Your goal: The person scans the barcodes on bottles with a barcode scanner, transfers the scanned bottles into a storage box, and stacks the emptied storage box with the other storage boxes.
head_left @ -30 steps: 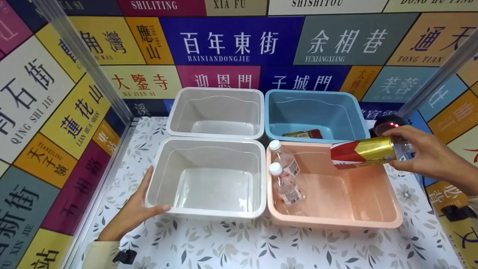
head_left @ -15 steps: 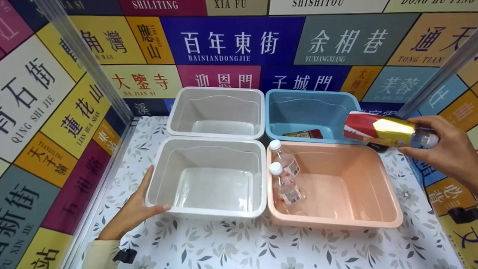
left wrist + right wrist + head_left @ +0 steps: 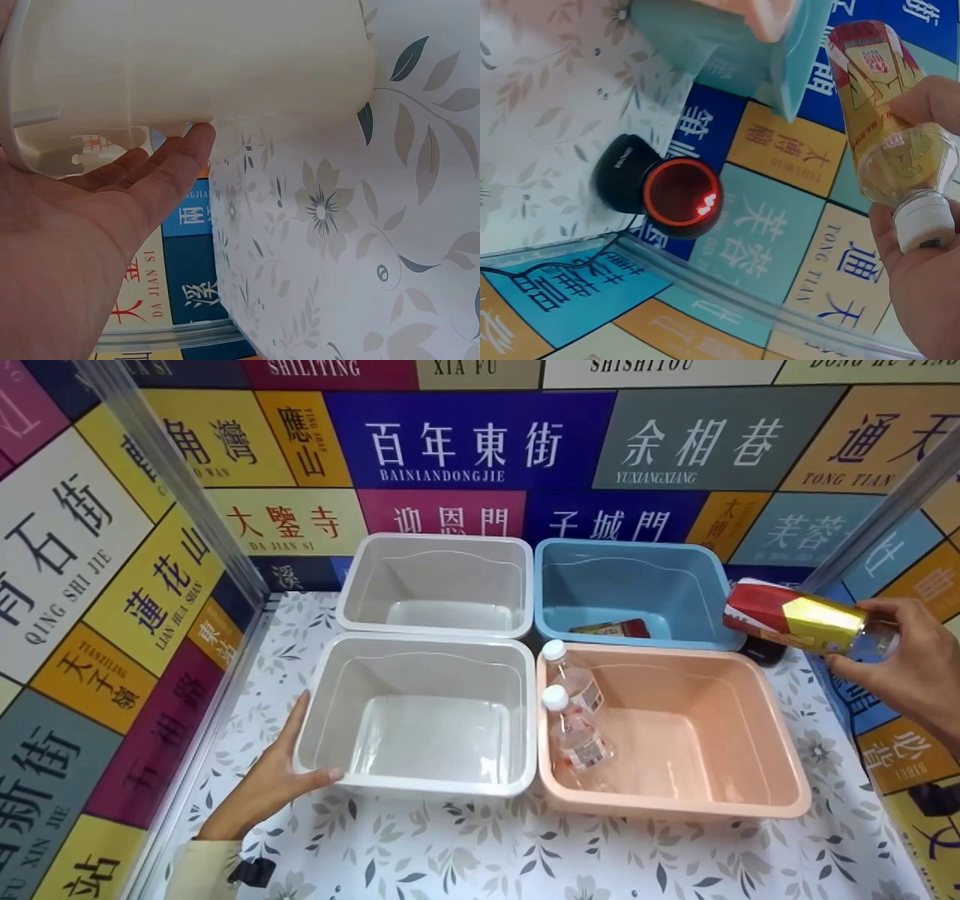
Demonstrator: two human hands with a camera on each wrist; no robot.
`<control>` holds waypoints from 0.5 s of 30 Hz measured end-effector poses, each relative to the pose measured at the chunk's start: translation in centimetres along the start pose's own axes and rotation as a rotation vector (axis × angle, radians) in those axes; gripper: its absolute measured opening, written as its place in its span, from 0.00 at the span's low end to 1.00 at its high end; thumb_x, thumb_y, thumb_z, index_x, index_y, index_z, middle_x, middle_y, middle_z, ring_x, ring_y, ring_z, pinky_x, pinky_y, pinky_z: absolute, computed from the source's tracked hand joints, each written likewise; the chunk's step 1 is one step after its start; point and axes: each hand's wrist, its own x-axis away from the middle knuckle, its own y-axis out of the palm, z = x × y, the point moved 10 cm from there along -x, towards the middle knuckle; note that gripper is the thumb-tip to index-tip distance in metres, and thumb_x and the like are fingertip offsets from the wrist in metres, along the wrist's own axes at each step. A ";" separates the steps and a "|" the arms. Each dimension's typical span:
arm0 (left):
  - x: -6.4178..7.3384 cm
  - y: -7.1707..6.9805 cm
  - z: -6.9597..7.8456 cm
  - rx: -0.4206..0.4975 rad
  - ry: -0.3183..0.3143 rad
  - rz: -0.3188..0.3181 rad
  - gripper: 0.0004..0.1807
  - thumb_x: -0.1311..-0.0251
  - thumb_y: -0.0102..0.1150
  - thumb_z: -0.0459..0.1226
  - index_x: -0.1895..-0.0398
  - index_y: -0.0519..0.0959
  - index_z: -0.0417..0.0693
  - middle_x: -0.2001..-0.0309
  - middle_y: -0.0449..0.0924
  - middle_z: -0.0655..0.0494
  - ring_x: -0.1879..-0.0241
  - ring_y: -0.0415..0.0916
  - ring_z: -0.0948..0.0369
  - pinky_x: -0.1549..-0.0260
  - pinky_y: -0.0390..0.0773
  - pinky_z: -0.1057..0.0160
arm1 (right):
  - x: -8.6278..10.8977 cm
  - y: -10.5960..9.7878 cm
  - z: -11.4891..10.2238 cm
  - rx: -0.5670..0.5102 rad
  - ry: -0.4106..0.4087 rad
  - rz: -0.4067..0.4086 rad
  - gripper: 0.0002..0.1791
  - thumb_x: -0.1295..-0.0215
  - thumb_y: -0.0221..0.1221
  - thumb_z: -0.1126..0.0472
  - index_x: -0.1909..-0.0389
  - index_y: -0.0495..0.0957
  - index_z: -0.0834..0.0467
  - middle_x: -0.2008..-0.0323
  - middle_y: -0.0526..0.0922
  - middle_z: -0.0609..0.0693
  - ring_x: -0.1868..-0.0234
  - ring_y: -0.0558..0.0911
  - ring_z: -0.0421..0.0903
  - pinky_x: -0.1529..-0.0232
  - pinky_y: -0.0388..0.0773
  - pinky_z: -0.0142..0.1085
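Above the far right corner of the worktop (image 3: 450, 847), a red-and-gold bottle (image 3: 795, 616) is held almost level, its capped end pinched between thumb and fingers of the right hand (image 3: 911, 664). A firm pinch and a slow wrist seem called for, since the weight is carried from one end; the label (image 3: 877, 86) is best left uncovered toward the red-lit black scanner (image 3: 681, 195), and the base lifted clear of the blue bin (image 3: 645, 643). At the near left corner of the near white bin (image 3: 435, 790), the left hand (image 3: 266, 780) is spread, its thumb laid at the rim. Two clear bottles (image 3: 581, 742) are propped in the peach bin (image 3: 675, 810); a packet (image 3: 622, 628) is seen in the blue one. Behind, a second white bin (image 3: 450, 538) is placed toward the far edge. Along the right edge, a cable (image 3: 562, 265) is trailed, where a snag is possible.
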 end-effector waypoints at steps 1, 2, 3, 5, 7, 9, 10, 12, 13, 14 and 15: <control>0.0 0.0 0.0 0.001 0.001 0.001 0.65 0.47 0.75 0.45 0.22 0.34 0.87 0.18 0.35 0.54 0.28 0.56 0.45 0.33 0.55 0.31 | 0.0 0.1 0.3 0.001 0.007 0.002 0.41 0.42 0.65 0.76 0.29 0.55 0.70 0.37 0.61 0.74 0.39 0.62 0.72 0.32 0.55 0.69; 0.0 0.1 0.0 0.006 0.004 -0.001 0.65 0.47 0.75 0.44 0.22 0.34 0.87 0.18 0.35 0.54 0.28 0.57 0.44 0.33 0.56 0.32 | 0.0 0.2 0.7 0.001 0.015 0.003 0.41 0.41 0.65 0.77 0.29 0.55 0.70 0.37 0.61 0.74 0.39 0.62 0.72 0.32 0.55 0.69; 0.1 0.1 0.0 0.012 0.007 -0.002 0.65 0.47 0.76 0.44 0.22 0.34 0.87 0.18 0.35 0.54 0.28 0.57 0.44 0.33 0.56 0.32 | 0.0 0.2 1.0 0.004 0.021 0.007 0.41 0.41 0.65 0.77 0.29 0.55 0.70 0.37 0.61 0.74 0.39 0.62 0.72 0.32 0.55 0.69; 0.1 0.1 0.0 0.024 0.013 -0.002 0.65 0.47 0.76 0.43 0.22 0.34 0.86 0.18 0.35 0.54 0.29 0.58 0.44 0.33 0.58 0.33 | 0.1 0.4 1.6 0.001 0.032 0.012 0.41 0.42 0.64 0.79 0.29 0.55 0.70 0.37 0.61 0.74 0.40 0.62 0.72 0.32 0.56 0.69; 0.1 0.1 0.0 0.036 0.019 -0.003 0.65 0.46 0.76 0.43 0.22 0.34 0.86 0.18 0.35 0.53 0.29 0.59 0.43 0.34 0.59 0.33 | 0.2 0.5 2.2 -0.001 0.046 0.019 0.42 0.43 0.64 0.80 0.29 0.55 0.69 0.36 0.61 0.73 0.40 0.62 0.72 0.33 0.57 0.70; 0.1 0.1 0.0 0.040 0.023 -0.003 0.65 0.46 0.76 0.42 0.22 0.35 0.85 0.18 0.35 0.53 0.29 0.59 0.43 0.34 0.59 0.33 | 0.3 0.6 2.8 -0.006 0.060 0.028 0.42 0.43 0.64 0.80 0.29 0.56 0.69 0.36 0.61 0.73 0.39 0.61 0.72 0.33 0.57 0.70; 0.1 0.1 0.0 0.041 0.025 -0.002 0.65 0.46 0.76 0.42 0.22 0.35 0.85 0.18 0.35 0.53 0.29 0.59 0.42 0.34 0.59 0.33 | 0.4 0.7 3.2 -0.013 0.069 0.034 0.42 0.44 0.64 0.80 0.29 0.56 0.69 0.35 0.60 0.73 0.39 0.61 0.72 0.33 0.57 0.70; 0.1 0.1 0.0 0.041 0.025 -0.003 0.65 0.46 0.75 0.43 0.22 0.34 0.86 0.18 0.35 0.53 0.29 0.59 0.41 0.34 0.59 0.32 | 0.5 0.7 3.8 -0.019 0.093 0.043 0.42 0.43 0.64 0.80 0.28 0.55 0.68 0.34 0.60 0.72 0.37 0.61 0.72 0.32 0.56 0.69; 0.1 0.1 0.0 0.037 0.023 -0.002 0.65 0.46 0.75 0.43 0.22 0.34 0.86 0.18 0.35 0.53 0.29 0.59 0.41 0.34 0.59 0.32 | 0.6 0.8 4.1 -0.025 0.101 0.046 0.42 0.42 0.63 0.80 0.28 0.55 0.68 0.33 0.60 0.72 0.37 0.60 0.72 0.31 0.55 0.69; 0.1 0.1 0.0 0.034 0.021 -0.001 0.65 0.46 0.75 0.43 0.22 0.34 0.86 0.18 0.36 0.52 0.29 0.60 0.41 0.35 0.59 0.32 | 0.6 0.8 4.4 -0.025 0.110 0.049 0.43 0.42 0.63 0.79 0.28 0.54 0.68 0.33 0.59 0.72 0.36 0.60 0.71 0.31 0.55 0.69; 0.1 0.1 -0.1 0.034 0.019 -0.001 0.65 0.46 0.76 0.43 0.22 0.34 0.86 0.18 0.36 0.52 0.30 0.61 0.42 0.35 0.60 0.32 | 0.7 0.8 4.7 -0.022 0.120 0.052 0.43 0.41 0.63 0.78 0.27 0.53 0.67 0.32 0.59 0.72 0.36 0.60 0.72 0.31 0.55 0.68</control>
